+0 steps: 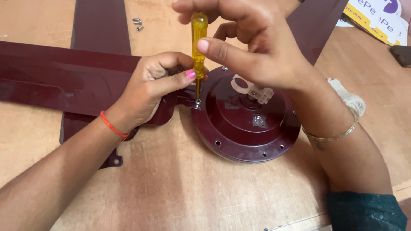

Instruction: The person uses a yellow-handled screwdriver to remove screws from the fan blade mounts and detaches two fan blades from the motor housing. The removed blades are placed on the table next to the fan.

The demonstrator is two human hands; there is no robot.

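Two hands are working close together over a maroon ceiling fan motor (246,124) that is lying flat on the wooden bench (171,184). The right hand (252,47) is closed around the yellow handle of a screwdriver (198,47), thumb pressing on its side, and is holding it upright. The tip is sitting on a screw (198,103) at the left rim of the motor, where a fan blade's bracket is meeting the housing. The left hand (150,87) is curling shut around the lower part of the screwdriver, thumb touching the handle, while its heel is resting on the maroon fan blade (55,81) that is stretching away to the left. A second blade (100,25) is lying behind it, pointing toward the far edge, and a third blade (317,25) is showing behind the right hand. Three loose screws (137,23) are lying on the bench near the second blade. A white plastic clip (252,89) is sitting on top of the motor, near its centre.
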